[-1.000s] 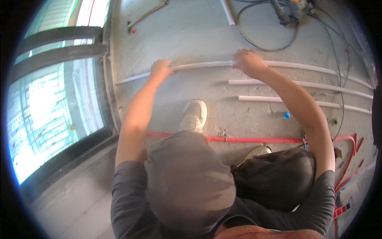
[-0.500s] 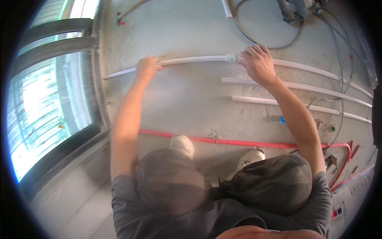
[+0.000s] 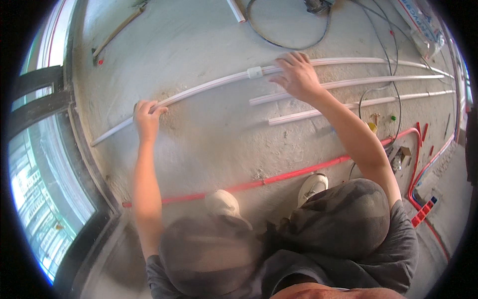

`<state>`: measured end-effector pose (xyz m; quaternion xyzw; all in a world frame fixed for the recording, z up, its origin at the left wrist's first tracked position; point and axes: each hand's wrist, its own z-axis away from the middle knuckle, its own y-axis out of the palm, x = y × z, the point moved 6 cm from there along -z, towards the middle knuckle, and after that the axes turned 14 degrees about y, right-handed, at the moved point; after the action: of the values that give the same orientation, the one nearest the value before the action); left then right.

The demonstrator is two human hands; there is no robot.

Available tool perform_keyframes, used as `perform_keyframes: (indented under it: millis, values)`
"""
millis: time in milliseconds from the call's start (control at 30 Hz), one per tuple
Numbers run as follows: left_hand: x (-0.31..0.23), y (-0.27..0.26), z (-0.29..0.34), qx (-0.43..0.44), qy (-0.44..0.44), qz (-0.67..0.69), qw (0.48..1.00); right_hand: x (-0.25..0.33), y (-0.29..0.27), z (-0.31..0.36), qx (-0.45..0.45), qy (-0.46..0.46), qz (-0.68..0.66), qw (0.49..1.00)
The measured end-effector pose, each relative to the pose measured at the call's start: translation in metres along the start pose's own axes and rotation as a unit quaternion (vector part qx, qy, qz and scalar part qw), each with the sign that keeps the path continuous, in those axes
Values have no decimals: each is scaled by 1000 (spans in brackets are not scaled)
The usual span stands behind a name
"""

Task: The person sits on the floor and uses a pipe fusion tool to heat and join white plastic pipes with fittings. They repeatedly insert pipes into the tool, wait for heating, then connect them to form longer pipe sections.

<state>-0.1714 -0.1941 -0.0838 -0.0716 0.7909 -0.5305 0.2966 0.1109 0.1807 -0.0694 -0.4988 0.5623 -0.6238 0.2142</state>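
Note:
A long white pipe (image 3: 209, 85) lies slantwise over the bare floor, with a short white coupling (image 3: 255, 73) on it. My left hand (image 3: 148, 117) is closed round the pipe near its left end, thumb and fingers meeting on it. Just right of the coupling, my right hand (image 3: 298, 74) straddles the pipe. Its fingers reach over the far side and its thumb stands apart on the near side, so the grip looks loosened. The palm side of this hand is hidden. Two more white pipes, an upper one (image 3: 343, 83) and a lower one (image 3: 378, 100), lie nearer to me.
A red pipe (image 3: 279, 177) crosses the floor by my shoes. Dark cable (image 3: 249, 22) loops beyond the pipes, near another white pipe's end (image 3: 235, 11). At left stands a dark window frame (image 3: 94, 174). A plastic bag (image 3: 423, 30) and a red junction box (image 3: 423, 213) lie at right.
My view has shifted, so the floor things sit elsewhere in it. The left hand still holds the pipe. The right hand's thumb and fingers have spread apart beside the coupling.

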Motion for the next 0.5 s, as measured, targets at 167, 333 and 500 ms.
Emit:
perform_keyframes:
  millis: [167,333,500]
  values:
    - [-10,6,10,-67,-21,66,995,17,14,-7,26,-16,-2,1000]
    - [-6,5,10,-59,-56,111,991,22,10,-7,16,18,5,1000]
    - [8,10,20,-52,-84,133,986,26,13,-8,12,20,6,1000]
